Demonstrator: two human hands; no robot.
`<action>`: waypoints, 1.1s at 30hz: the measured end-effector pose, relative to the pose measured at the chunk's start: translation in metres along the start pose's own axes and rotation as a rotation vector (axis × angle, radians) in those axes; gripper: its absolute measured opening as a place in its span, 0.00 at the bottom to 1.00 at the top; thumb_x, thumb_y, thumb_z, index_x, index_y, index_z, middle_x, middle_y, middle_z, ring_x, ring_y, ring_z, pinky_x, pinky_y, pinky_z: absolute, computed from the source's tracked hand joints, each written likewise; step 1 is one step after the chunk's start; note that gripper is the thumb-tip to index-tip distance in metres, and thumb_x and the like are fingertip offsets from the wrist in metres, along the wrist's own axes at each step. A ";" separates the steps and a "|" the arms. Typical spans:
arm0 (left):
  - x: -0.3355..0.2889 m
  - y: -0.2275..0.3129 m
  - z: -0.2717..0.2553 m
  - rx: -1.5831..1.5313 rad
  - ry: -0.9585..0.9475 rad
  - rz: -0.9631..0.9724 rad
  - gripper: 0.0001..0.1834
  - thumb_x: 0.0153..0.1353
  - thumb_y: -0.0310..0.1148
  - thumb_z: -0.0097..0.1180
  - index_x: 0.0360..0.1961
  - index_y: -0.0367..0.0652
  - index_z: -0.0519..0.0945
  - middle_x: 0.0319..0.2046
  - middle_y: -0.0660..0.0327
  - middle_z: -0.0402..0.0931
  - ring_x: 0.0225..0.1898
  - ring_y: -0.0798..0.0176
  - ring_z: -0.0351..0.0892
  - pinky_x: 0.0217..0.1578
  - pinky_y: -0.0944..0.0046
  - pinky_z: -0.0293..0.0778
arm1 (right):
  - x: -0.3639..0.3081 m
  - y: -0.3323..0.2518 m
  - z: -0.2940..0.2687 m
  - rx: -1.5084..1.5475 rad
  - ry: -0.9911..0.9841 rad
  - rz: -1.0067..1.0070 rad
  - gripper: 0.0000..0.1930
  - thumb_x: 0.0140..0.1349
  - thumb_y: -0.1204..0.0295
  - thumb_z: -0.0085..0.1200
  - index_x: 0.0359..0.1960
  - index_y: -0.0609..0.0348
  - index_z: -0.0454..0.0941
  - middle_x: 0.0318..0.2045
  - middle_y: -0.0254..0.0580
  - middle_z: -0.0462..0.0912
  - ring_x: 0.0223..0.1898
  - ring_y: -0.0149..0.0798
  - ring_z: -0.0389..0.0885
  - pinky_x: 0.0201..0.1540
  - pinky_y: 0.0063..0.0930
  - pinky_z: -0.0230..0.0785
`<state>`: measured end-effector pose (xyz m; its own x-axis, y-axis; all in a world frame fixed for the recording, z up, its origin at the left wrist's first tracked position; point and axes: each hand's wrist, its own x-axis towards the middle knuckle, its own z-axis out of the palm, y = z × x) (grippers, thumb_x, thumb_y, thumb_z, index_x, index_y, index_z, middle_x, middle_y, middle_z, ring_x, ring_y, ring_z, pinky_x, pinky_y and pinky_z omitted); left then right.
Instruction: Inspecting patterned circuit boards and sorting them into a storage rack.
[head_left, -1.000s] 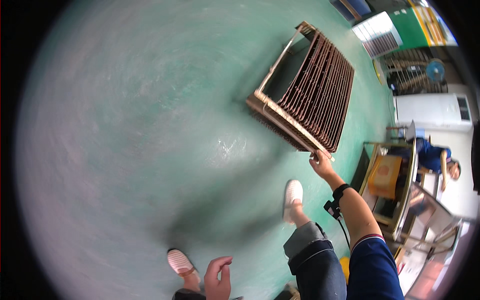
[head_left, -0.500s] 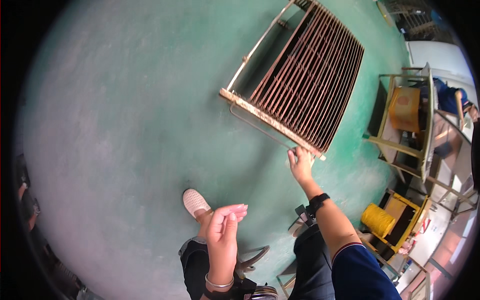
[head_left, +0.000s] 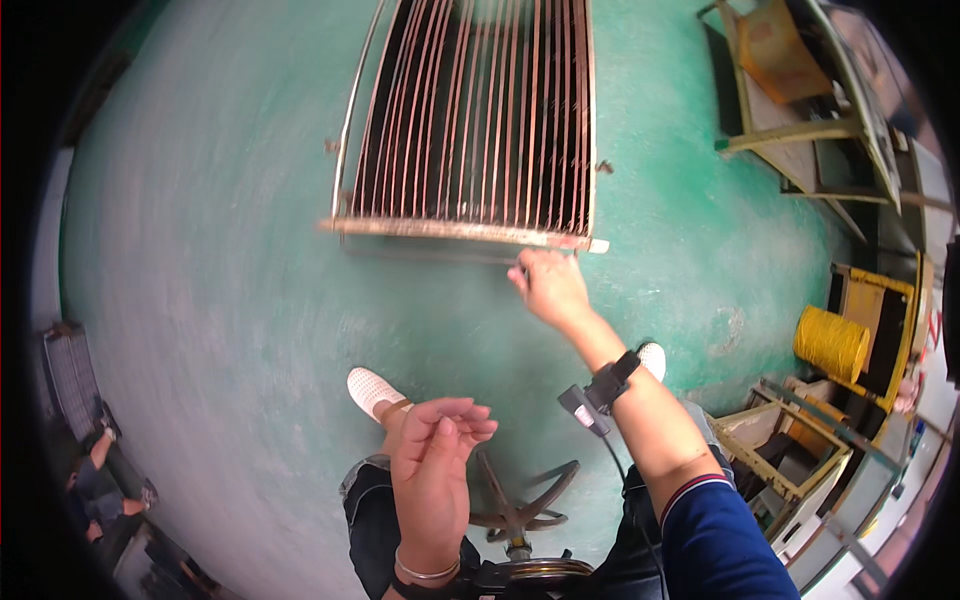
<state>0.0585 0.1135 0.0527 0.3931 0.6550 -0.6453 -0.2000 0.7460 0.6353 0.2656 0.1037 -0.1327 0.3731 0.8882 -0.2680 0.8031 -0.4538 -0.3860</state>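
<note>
Right hand (head_left: 552,287) outstretched at rack (head_left: 430,229)

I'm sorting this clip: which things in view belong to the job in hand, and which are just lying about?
In hand:
slatted rack
right hand, at the rack's near end

Apparently just lying about:
yellow roll
table, upper right

No lettering, number or sign is legible (the pale label (head_left: 584,415) on the black wrist unit (head_left: 576,401) is too small).

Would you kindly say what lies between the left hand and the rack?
In the head view, green floor shows between the left hand and the rack.
</note>
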 end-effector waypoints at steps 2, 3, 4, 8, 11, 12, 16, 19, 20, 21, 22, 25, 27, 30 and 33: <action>-0.009 -0.009 0.002 0.062 -0.045 0.025 0.10 0.65 0.27 0.40 0.43 0.35 0.71 0.38 0.55 0.74 0.40 0.63 0.74 0.44 0.63 0.71 | -0.035 0.004 0.010 0.017 -0.017 0.004 0.10 0.57 0.63 0.51 0.28 0.56 0.72 0.27 0.45 0.78 0.35 0.48 0.76 0.40 0.42 0.62; -0.012 -0.014 0.002 0.065 -0.066 0.027 0.10 0.65 0.27 0.40 0.43 0.35 0.71 0.38 0.55 0.74 0.40 0.63 0.74 0.44 0.63 0.71 | -0.056 0.005 0.018 0.012 -0.003 0.010 0.10 0.57 0.63 0.52 0.28 0.56 0.72 0.27 0.45 0.78 0.35 0.48 0.76 0.39 0.42 0.62; -0.016 -0.018 0.002 0.150 -0.082 0.040 0.10 0.65 0.28 0.40 0.43 0.35 0.71 0.38 0.55 0.74 0.40 0.63 0.74 0.44 0.63 0.71 | -0.076 0.006 0.023 0.032 -0.021 0.029 0.10 0.57 0.63 0.52 0.28 0.55 0.72 0.27 0.44 0.78 0.35 0.47 0.76 0.40 0.42 0.62; -0.023 -0.026 -0.003 0.356 -0.174 0.087 0.10 0.65 0.28 0.41 0.43 0.34 0.71 0.39 0.55 0.74 0.39 0.63 0.75 0.44 0.64 0.71 | -0.158 -0.008 0.050 0.059 -0.113 0.117 0.09 0.57 0.63 0.52 0.28 0.54 0.73 0.26 0.43 0.78 0.35 0.46 0.76 0.40 0.42 0.62; -0.034 -0.029 -0.011 0.233 -0.251 0.045 0.10 0.65 0.28 0.41 0.43 0.34 0.71 0.39 0.55 0.74 0.40 0.64 0.75 0.44 0.66 0.72 | -0.223 -0.019 0.067 0.080 -0.159 0.176 0.08 0.56 0.63 0.52 0.31 0.53 0.74 0.29 0.44 0.78 0.37 0.46 0.75 0.42 0.41 0.63; -0.035 -0.031 -0.017 0.228 -0.290 0.039 0.10 0.65 0.28 0.42 0.43 0.34 0.71 0.40 0.54 0.74 0.40 0.64 0.75 0.43 0.67 0.72 | -0.245 -0.023 0.072 0.098 -0.176 0.199 0.08 0.56 0.64 0.52 0.34 0.52 0.74 0.31 0.45 0.78 0.39 0.46 0.75 0.43 0.41 0.63; -0.073 -0.004 -0.012 0.609 -0.520 0.204 0.11 0.64 0.26 0.43 0.45 0.33 0.72 0.43 0.57 0.74 0.44 0.65 0.74 0.47 0.67 0.69 | -0.317 -0.018 0.067 0.106 -0.188 0.207 0.14 0.57 0.65 0.50 0.45 0.54 0.74 0.42 0.50 0.77 0.50 0.47 0.71 0.54 0.39 0.61; -0.140 0.052 0.005 0.778 -0.650 0.398 0.12 0.58 0.22 0.46 0.42 0.33 0.76 0.42 0.56 0.75 0.46 0.62 0.73 0.47 0.65 0.68 | -0.355 -0.003 0.022 0.487 -0.395 0.266 0.22 0.60 0.65 0.49 0.56 0.57 0.67 0.51 0.54 0.72 0.56 0.52 0.67 0.59 0.37 0.59; -0.163 0.077 0.010 0.855 -0.713 0.552 0.12 0.55 0.22 0.48 0.40 0.32 0.77 0.42 0.52 0.76 0.45 0.57 0.74 0.48 0.62 0.67 | -0.353 -0.010 -0.021 0.599 -0.454 0.264 0.23 0.60 0.64 0.49 0.57 0.58 0.66 0.53 0.55 0.71 0.57 0.53 0.66 0.59 0.36 0.59; -0.185 0.093 0.016 0.848 -0.754 0.632 0.12 0.53 0.25 0.49 0.38 0.32 0.78 0.41 0.49 0.77 0.44 0.53 0.75 0.48 0.61 0.67 | -0.358 -0.015 -0.072 0.642 -0.416 0.175 0.22 0.62 0.65 0.48 0.57 0.59 0.66 0.54 0.55 0.70 0.56 0.51 0.68 0.59 0.36 0.59; -0.211 0.104 0.020 0.756 -0.768 0.699 0.12 0.52 0.27 0.49 0.35 0.32 0.80 0.39 0.49 0.78 0.42 0.52 0.76 0.46 0.59 0.69 | -0.361 -0.033 -0.117 0.724 -0.193 -0.067 0.20 0.64 0.67 0.46 0.57 0.60 0.66 0.53 0.53 0.72 0.57 0.47 0.68 0.59 0.34 0.59; -0.276 0.133 0.029 0.755 -1.057 0.925 0.11 0.52 0.38 0.55 0.22 0.41 0.76 0.34 0.47 0.77 0.39 0.46 0.77 0.37 0.54 0.74 | -0.385 -0.120 -0.264 0.998 -0.065 -0.202 0.20 0.63 0.72 0.44 0.57 0.65 0.65 0.53 0.48 0.73 0.55 0.41 0.71 0.59 0.33 0.60; -0.322 0.138 0.039 0.967 -1.164 0.973 0.13 0.56 0.39 0.54 0.21 0.43 0.75 0.27 0.52 0.76 0.35 0.46 0.77 0.34 0.54 0.74 | -0.425 -0.163 -0.320 0.849 0.212 -0.541 0.18 0.60 0.64 0.50 0.47 0.64 0.74 0.37 0.53 0.80 0.44 0.44 0.78 0.46 0.40 0.69; -0.363 0.132 0.019 0.892 -1.093 0.931 0.11 0.57 0.39 0.54 0.23 0.43 0.75 0.28 0.53 0.76 0.36 0.47 0.77 0.36 0.55 0.74 | -0.480 -0.226 -0.318 1.360 0.584 -0.655 0.13 0.59 0.64 0.51 0.36 0.63 0.76 0.27 0.51 0.79 0.31 0.46 0.79 0.34 0.41 0.71; -0.403 0.146 -0.135 0.716 -1.131 0.956 0.10 0.58 0.38 0.53 0.27 0.42 0.75 0.31 0.55 0.75 0.37 0.50 0.76 0.38 0.57 0.73 | -0.474 -0.256 -0.324 1.094 0.752 -0.764 0.14 0.59 0.63 0.50 0.38 0.62 0.75 0.30 0.50 0.78 0.33 0.45 0.78 0.36 0.40 0.70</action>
<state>-0.2506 -0.0252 0.3482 0.8584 0.1616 0.4870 -0.4370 -0.2669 0.8589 0.0337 -0.1780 0.3790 0.4547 0.6026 0.6558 0.3067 0.5854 -0.7505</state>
